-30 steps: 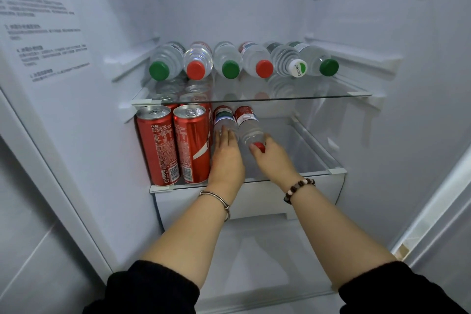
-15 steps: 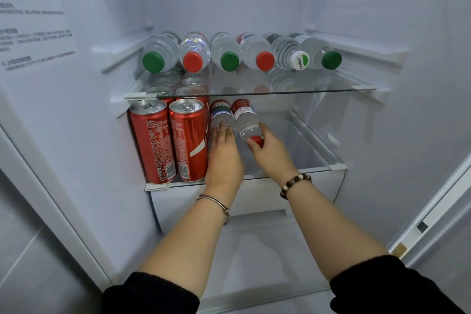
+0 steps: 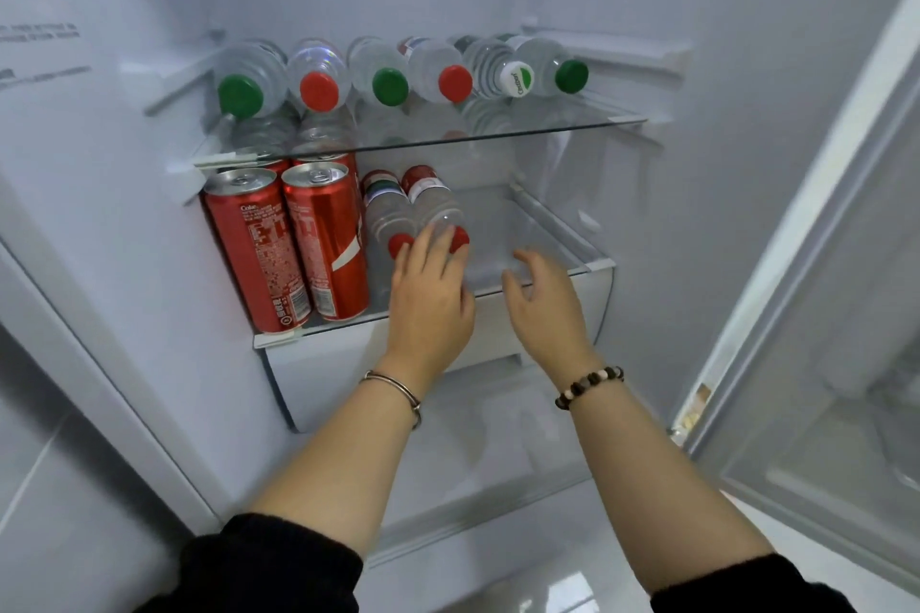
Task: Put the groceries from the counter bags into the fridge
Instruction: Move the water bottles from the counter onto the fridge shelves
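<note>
Cans (image 3: pixel 284 244) and upper bottles (image 3: pixel 388 75) shelved; left hand (image 3: pixel 428 294) straight-fingered, touching lower bottles (image 3: pixel 398 209); right hand (image 3: pixel 542 299) relaxed, empty; bags unseen, remainder unknown.

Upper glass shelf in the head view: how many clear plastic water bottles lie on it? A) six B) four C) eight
A: six clear plastic water bottles lie side by side on the upper glass shelf, caps facing out: three green, two red, one white.

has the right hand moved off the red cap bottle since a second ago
Yes. The right hand has left the red-capped bottle and drawn back rightward to the lower shelf's front edge, farther from the cola cans.
</note>
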